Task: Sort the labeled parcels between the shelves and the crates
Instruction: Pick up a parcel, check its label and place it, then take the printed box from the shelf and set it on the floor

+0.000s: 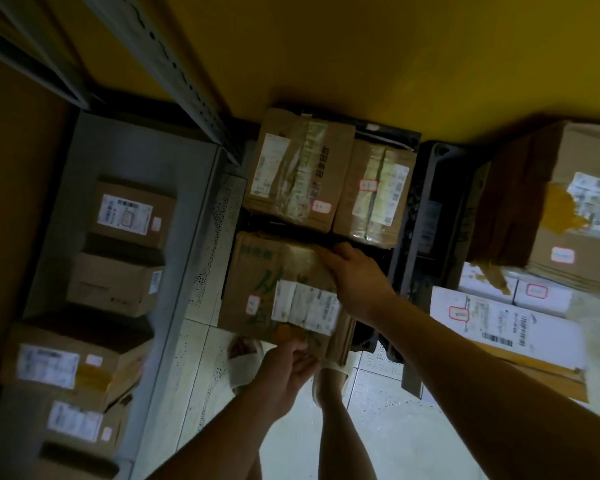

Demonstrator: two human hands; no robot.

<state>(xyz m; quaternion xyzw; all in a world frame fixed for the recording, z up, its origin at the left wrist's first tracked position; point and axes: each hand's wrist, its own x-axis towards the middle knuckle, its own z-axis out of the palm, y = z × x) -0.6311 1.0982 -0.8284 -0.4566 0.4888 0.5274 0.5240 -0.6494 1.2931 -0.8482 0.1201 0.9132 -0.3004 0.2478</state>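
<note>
A brown cardboard parcel [257,285] with green print and a white shipping label sits at the near end of a dark crate [404,258] on the floor. My right hand [355,275] grips its far right edge, fingers curled over the top. My left hand [284,368] holds its near bottom edge. Two more taped brown parcels, one [291,168] on the left and one [374,192] on the right, lie at the far end of the same crate.
A grey metal shelf [187,209] on the left holds several labeled brown boxes [132,213]. To the right, a second dark crate [440,188], a large brown box [568,209] and white parcels [499,323]. Yellow wall behind. My sandalled feet stand on the tiled floor [378,427].
</note>
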